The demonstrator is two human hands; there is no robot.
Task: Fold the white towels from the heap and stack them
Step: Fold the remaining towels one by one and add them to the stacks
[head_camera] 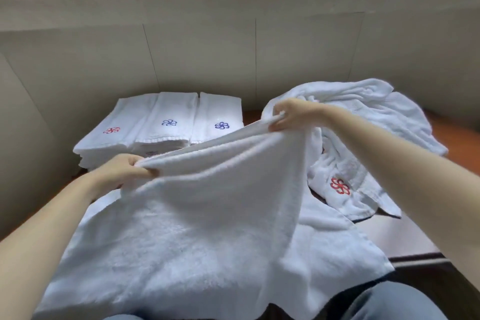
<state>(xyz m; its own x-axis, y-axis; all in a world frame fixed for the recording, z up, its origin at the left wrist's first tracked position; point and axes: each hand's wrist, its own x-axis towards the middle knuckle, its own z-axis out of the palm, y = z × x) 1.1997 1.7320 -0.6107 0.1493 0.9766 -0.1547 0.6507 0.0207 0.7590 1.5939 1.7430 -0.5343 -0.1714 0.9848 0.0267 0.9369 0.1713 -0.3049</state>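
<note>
A large white towel drapes from both my hands down over the table and toward my lap. My left hand grips its near-left corner. Higher and farther right, my right hand pinches the other end of the same raised edge. Behind the towel, at the back left, lie three stacks of folded white towels, one with a red flower emblem and two with blue ones. The heap of unfolded white towels sits at the back right, with a red flower emblem showing on one towel.
The brown wooden table shows at the right edge beside the heap. A pale wall rises close behind the towels, with a window sill above it. My knee in blue jeans is at the bottom right.
</note>
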